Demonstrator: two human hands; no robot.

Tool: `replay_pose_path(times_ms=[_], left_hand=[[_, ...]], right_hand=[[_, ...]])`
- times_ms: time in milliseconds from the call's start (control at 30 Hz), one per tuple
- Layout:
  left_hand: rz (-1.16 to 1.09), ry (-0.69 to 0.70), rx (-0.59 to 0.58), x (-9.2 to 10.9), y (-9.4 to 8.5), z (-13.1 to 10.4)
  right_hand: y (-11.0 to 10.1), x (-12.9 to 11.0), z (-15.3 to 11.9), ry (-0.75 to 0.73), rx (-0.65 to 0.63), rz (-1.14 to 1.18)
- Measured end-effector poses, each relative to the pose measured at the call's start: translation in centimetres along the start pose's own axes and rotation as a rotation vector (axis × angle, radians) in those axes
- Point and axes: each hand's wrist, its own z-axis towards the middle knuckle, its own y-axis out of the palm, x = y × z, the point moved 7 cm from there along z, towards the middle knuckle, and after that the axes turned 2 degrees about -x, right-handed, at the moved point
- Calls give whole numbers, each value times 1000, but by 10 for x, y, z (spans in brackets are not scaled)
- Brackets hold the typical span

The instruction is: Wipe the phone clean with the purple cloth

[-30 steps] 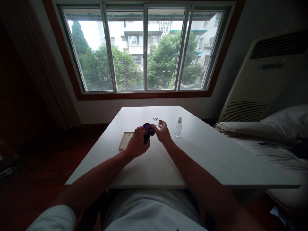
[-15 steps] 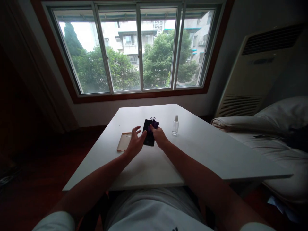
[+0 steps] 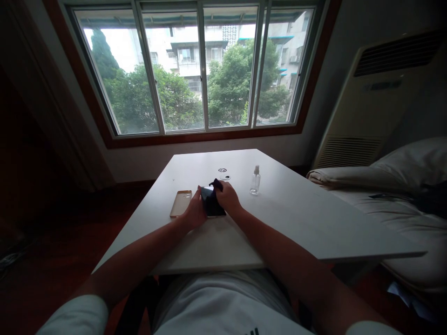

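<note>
Nothing I can read here: the small round mark on my bench [image 3: 296, 218] and the dark print on my shirt are too small or cut off.

Daylit window [image 3: 206, 70] behind white table [image 3: 296, 218], bed [image 3: 401, 204] beside.

Dark phone [image 3: 211, 207] — flat, purple cloth [image 3: 215, 184] atop

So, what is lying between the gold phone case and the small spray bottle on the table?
In the head view: the dark phone, held by both hands, left hand, right hand with purple cloth.
</note>
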Motion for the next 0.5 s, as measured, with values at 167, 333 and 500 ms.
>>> replay_pose_path(times_ms=[167,333,500], left_hand=[[-40,-28,63,0,-4,-2],[-31,-53,121,-4,-12,0],[-14,-52,139,-4,-20,6]], right_hand=[[-27,17,12,117,151,152],[-22,13,14,-20,139,54],[17,-9,1,-139,-202,11]])
